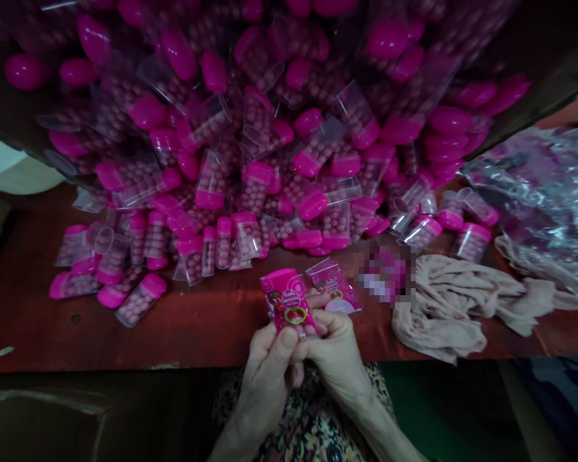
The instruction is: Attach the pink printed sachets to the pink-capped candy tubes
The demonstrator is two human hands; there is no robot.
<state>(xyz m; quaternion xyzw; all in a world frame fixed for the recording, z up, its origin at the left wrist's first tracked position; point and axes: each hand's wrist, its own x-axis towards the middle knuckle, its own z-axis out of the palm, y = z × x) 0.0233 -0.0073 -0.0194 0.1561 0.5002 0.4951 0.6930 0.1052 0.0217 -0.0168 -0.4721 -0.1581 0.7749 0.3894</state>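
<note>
Just over the table's front edge, both hands hold a small clear candy container (pixel 293 303) with a pink cap. A printed pink label sleeve covers most of it, and pink balls show at its lower end. My left hand (pixel 267 366) grips it from the left, thumb pressed on the lower part. My right hand (pixel 338 359) closes round the lower right side, its fingertips partly hidden. Right behind my right hand, flat printed label sleeves (pixel 334 282) lie on the wooden table (pixel 207 330).
A large heap of pink-capped candy containers (pixel 255 183) fills the back, spilling onto the table. To the right are a crumpled beige cloth (pixel 438 308), a blurred-out pink packet (pixel 388 273) and shiny clear plastic wrapping (pixel 549 205). A pale rounded object (pixel 17 170) stands at the left.
</note>
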